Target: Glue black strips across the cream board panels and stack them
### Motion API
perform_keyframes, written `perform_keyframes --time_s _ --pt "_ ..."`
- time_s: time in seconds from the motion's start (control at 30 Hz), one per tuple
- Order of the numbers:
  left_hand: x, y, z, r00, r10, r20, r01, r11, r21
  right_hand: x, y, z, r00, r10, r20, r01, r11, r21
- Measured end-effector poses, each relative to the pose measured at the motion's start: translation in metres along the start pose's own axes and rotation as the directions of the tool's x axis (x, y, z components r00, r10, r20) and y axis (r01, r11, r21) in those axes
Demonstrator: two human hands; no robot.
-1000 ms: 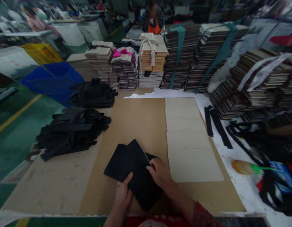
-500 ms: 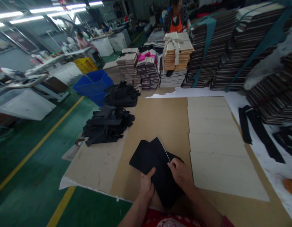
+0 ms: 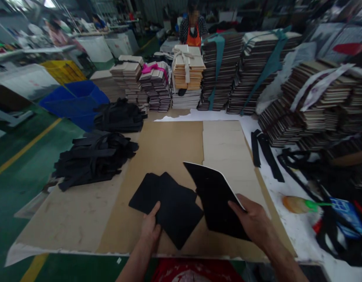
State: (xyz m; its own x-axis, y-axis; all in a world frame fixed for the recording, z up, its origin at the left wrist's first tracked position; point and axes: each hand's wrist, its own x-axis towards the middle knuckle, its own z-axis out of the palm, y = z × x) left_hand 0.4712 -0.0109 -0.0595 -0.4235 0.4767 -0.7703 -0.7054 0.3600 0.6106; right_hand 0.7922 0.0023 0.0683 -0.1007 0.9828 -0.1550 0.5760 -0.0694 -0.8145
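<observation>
Apparently light, stiff yet springy, the bowed black panel (image 3: 211, 199) tilted over the brown sheet (image 3: 171, 145), your right fingers (image 3: 236, 206) pinching its pale edge, a sound hold, while your left fingers (image 3: 155, 208) gripped the fanned pieces (image 3: 176, 209) nearside.

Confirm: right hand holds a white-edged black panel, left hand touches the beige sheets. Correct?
No: the left hand touches the overlapping black panels, as the head view shows; the right hand does hold a white-edged black panel.
</observation>
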Motion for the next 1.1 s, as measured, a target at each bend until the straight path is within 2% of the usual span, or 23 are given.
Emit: perform_keyframes --time_s 0.07,0.1,0.17,0.3,0.37,0.43,0.53,0.73,0.87,0.97,1.1 --pt "-0.002 0.000 0.003 1.000 0.005 0.002 -0.005 1.000 0.009 -0.022 0.028 -0.032 0.975 -0.157 -0.159 0.122 0.970 -0.212" --pt "-0.004 0.002 0.004 1.000 0.014 0.005 -0.014 1.000 0.012 -0.033 0.045 -0.039 0.952 -0.231 -0.201 0.162 0.936 -0.312" --pt "-0.011 0.006 0.003 0.999 0.040 0.009 -0.040 0.999 0.011 -0.054 0.082 -0.035 0.914 -0.339 -0.224 0.209 0.865 -0.457" --pt "-0.032 0.017 -0.015 0.996 0.090 -0.016 -0.090 0.996 0.006 -0.091 0.149 0.023 0.896 -0.417 -0.151 0.268 0.780 -0.565" --pt "-0.043 0.022 -0.028 0.995 0.090 -0.040 -0.090 0.996 0.018 -0.104 0.172 0.053 0.894 -0.426 -0.142 0.276 0.771 -0.574" --pt "-0.055 0.023 -0.042 0.993 0.101 -0.062 -0.100 0.995 0.027 -0.114 0.186 0.070 0.897 -0.418 -0.141 0.266 0.766 -0.585" --pt "-0.074 0.022 -0.055 0.983 0.160 -0.088 -0.158 0.987 0.022 -0.121 0.196 0.072 0.904 -0.419 -0.081 0.285 0.734 -0.617" --pt "-0.097 0.022 -0.063 0.970 0.218 -0.105 -0.219 0.976 0.000 -0.112 0.206 0.043 0.870 -0.477 0.128 0.443 0.639 -0.629" --pt "-0.091 0.033 -0.055 0.969 0.237 -0.070 -0.238 0.971 -0.005 -0.111 0.208 0.035 0.878 -0.440 0.189 0.448 0.612 -0.652" --pt "-0.080 0.042 -0.044 0.980 0.195 -0.048 -0.196 0.980 -0.028 -0.122 0.204 0.035 0.896 -0.395 0.202 0.420 0.606 -0.675" --pt "-0.058 0.052 -0.033 0.998 0.059 -0.001 -0.059 0.998 -0.031 -0.131 0.189 0.046 0.937 -0.337 0.086 0.304 0.671 -0.676"
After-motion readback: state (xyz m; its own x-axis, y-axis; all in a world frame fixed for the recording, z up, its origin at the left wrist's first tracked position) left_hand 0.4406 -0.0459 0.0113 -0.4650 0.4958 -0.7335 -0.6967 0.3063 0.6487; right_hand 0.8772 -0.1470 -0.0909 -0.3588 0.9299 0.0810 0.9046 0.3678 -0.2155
